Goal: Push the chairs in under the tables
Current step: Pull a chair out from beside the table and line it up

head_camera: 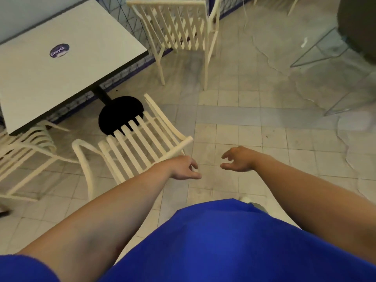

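A white square table (61,66) on a black pedestal base (120,112) stands at the upper left. A cream slatted chair (140,143) stands just in front of me, its backrest toward me and its seat toward the table. My left hand (186,167) hovers at the right end of that backrest with loosely curled fingers, holding nothing. To its right, over the floor, my right hand (238,160) is also empty, fingers relaxed. A second cream chair (179,27) stands beyond the table's far right corner. A third cream chair (26,151) sits partly under the table's left side.
Pale tiled floor (254,110) spreads out to the right. A clear glass or acrylic piece of furniture (325,49) and a dark rounded object (358,27) stand at the upper right. A blue-trimmed wall base runs behind the table.
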A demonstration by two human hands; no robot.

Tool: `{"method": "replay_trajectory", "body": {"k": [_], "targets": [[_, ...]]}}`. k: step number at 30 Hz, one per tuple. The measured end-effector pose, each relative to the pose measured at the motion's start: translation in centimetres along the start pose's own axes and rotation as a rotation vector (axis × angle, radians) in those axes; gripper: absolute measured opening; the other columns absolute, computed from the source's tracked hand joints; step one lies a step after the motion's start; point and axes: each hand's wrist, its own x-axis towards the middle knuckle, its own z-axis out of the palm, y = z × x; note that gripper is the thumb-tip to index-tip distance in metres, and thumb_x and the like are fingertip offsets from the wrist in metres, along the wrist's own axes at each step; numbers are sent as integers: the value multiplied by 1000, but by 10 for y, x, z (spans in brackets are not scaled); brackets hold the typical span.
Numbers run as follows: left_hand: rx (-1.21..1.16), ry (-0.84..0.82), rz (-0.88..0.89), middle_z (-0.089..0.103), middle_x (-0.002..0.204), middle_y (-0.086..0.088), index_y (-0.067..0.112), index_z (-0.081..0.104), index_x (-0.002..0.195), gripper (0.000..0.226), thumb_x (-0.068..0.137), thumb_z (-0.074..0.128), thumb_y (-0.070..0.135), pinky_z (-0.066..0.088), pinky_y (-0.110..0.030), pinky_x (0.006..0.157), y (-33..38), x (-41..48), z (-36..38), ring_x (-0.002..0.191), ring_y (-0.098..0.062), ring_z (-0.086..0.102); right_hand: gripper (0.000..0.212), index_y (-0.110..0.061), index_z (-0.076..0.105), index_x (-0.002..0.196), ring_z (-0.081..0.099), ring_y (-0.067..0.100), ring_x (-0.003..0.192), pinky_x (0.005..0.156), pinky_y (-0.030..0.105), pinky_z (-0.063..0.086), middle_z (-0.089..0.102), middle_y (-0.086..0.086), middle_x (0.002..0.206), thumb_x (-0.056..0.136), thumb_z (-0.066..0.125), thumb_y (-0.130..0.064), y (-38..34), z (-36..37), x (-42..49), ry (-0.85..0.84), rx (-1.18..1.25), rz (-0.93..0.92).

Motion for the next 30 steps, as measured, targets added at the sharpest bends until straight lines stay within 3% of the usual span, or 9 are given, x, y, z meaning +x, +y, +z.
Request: {"method": "replay_trajectory", "body": {"k": [5,13,20,30], "targets": [[-14,-35,-27,61,137,-4,19,53,144,61,94,64,51,46,-34,104,79,50,-4,121,-22,59,66,-18,43,148,50,22,129,108,35,37,52,5,144,94,54,-56,98,-22,-12,-60,45,36],[-120,-33,8,61,136,-3,21,53,144,57,95,64,49,45,-35,102,142,101,-40,120,-22,58,67,-16,44,147,52,24,128,108,37,39,57,7,139,94,54,-56,172,-84,-1,-70,67,25],[-147,-55,18,61,136,-4,19,52,145,58,95,64,47,43,-32,99,147,171,-104,119,-22,57,65,-15,43,148,52,25,128,109,36,38,53,8,144,96,53,-53,203,-147,59,-83,38,10],[-168,6,30,62,135,-5,18,55,142,56,95,64,47,43,-30,98,121,281,-282,120,-22,59,65,-14,42,148,52,24,128,109,35,37,52,8,145,97,52,-52,216,-299,187,-53,-2,12]]}}
